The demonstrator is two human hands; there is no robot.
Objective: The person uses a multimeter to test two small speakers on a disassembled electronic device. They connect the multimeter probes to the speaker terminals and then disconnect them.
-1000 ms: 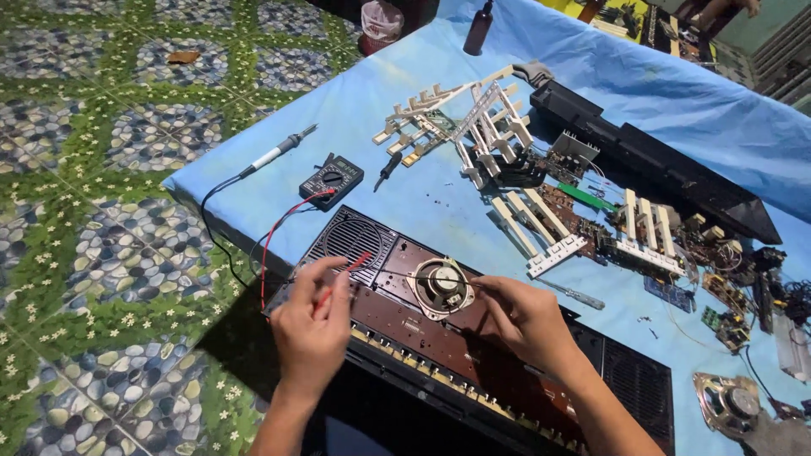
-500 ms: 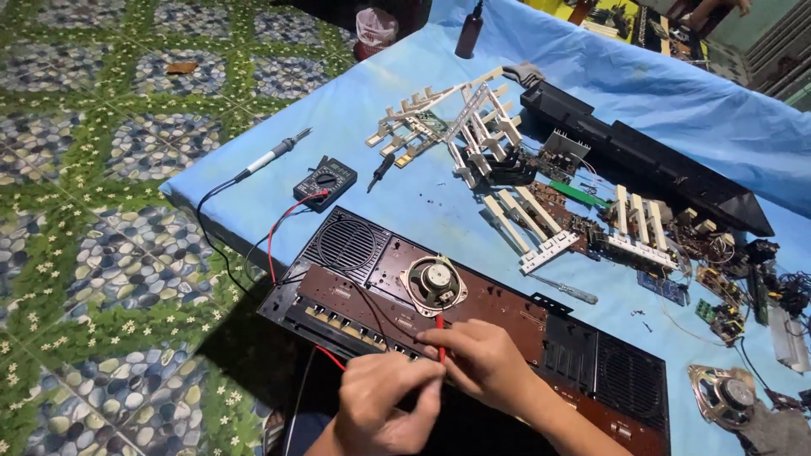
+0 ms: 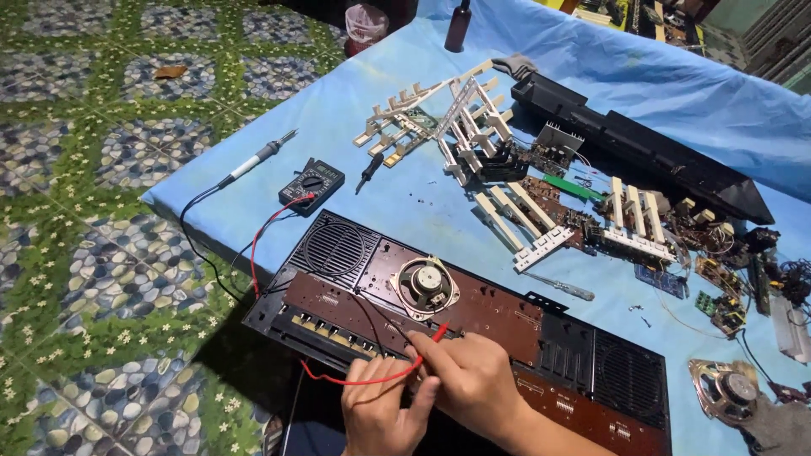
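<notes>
An opened black keyboard case [image 3: 591, 355] lies on the blue cloth with a round speaker [image 3: 427, 285] and a brown circuit board [image 3: 355, 306] inside. My right hand [image 3: 473, 380] pinches a red test probe [image 3: 437, 333], its tip on the brown board just below the speaker. My left hand [image 3: 384, 409] is curled right beside it, with the red lead wire [image 3: 355, 380] across its fingers. The red wire runs back to a black multimeter [image 3: 311, 184] at the cloth's left edge.
A soldering iron [image 3: 258, 158] and a black probe [image 3: 369, 171] lie near the multimeter. White key strips [image 3: 439, 118], loose circuit boards [image 3: 583, 221], a long black casing [image 3: 642, 152] and a loose speaker [image 3: 722, 390] cover the blue cloth [image 3: 718, 93]. Patterned floor lies left.
My hands were apart at either side of the speaker, the left one holding the red probe. They came together at the board's near edge, and the right hand now holds the probe.
</notes>
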